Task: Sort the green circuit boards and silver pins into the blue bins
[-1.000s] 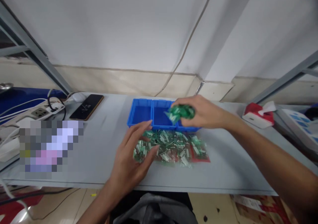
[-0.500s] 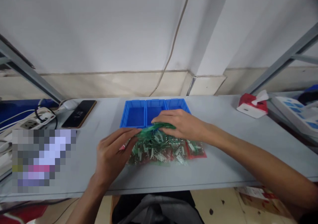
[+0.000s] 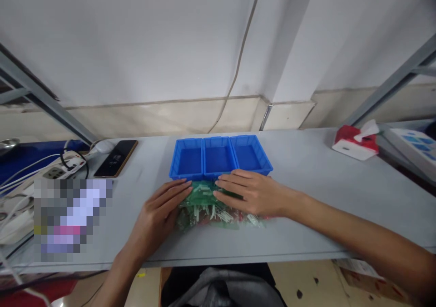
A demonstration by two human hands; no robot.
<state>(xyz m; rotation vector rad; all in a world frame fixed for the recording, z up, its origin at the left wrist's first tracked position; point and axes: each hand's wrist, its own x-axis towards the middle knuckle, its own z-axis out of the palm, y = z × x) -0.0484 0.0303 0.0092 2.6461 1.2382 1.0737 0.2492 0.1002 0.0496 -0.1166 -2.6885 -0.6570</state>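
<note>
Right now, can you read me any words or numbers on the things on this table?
I can't read a single word or number here.
Red-and-white tissue box: any print is too small to read.
Plastic bags of green parts: any print is too blurred to read.
White panel with blue patches: nothing readable.
Pixelated patch: blurred out, unreadable.

Pkts [image 3: 204, 211]: green w/ silver, red bits. Tray [image 3: 218, 140]: bright blue. Tissue box [image 3: 354, 150]: red/wht.

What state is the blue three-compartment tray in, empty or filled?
Empty: all three compartments of the blue tray show bare floors. The green packets lie outside it, in front, under the left hand and right hand.
</note>
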